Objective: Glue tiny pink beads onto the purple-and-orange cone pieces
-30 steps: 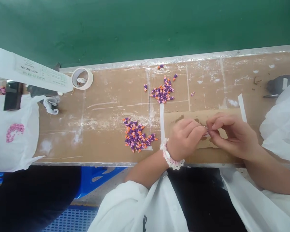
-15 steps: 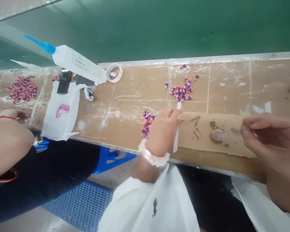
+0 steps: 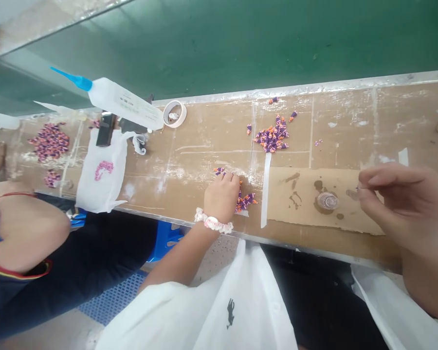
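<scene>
Left grip [image 3: 222, 197] shifted left, over purple figurines [image 3: 246, 201].

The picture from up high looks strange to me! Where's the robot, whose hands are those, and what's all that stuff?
There's no robot here, just a person with bare hands. The camera sits on their head, so you look down as they do. Their left hand is over a pile of little purple and orange pieces. Their right hand has its fingers close together; I can't tell whether they hold something tiny. Also on the table are another pile, a roll of tape, and a small clear dish on a sheet of cardboard. The arm at the picture's left edge belongs to somebody else.
</scene>
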Motion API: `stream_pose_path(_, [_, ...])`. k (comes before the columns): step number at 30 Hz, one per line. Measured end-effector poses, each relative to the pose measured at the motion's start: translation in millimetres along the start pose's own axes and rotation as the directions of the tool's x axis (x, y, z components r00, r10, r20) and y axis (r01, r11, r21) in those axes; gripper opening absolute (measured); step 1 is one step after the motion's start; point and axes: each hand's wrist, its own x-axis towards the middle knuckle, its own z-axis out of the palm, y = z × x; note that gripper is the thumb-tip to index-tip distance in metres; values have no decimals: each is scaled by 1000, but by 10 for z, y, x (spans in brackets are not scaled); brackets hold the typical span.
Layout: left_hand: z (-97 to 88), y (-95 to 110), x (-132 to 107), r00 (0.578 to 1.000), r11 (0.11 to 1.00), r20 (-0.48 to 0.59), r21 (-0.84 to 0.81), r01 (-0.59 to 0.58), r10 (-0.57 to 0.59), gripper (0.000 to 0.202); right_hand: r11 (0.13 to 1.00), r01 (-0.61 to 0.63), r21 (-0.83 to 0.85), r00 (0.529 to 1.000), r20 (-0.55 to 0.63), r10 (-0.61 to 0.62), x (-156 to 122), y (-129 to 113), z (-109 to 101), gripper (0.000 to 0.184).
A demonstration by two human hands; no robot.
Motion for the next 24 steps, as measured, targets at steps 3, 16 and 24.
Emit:
stream_pose_path(3, [-40,-16,55,996,994,4,67,-90,90,31,973,77,-218,976,216,-29,41,22,-56,18])
stream_pose_path(16, [-145,-33,228,949,927,146,217,-305,278,35,836,175,-521,818,550,171,51,136,-86,7])
stream_pose_path(24, [-283,-203,322,953,950,-44,-73,-304,301,22,840,201,-504,805,574,152,68,140,-51,5])
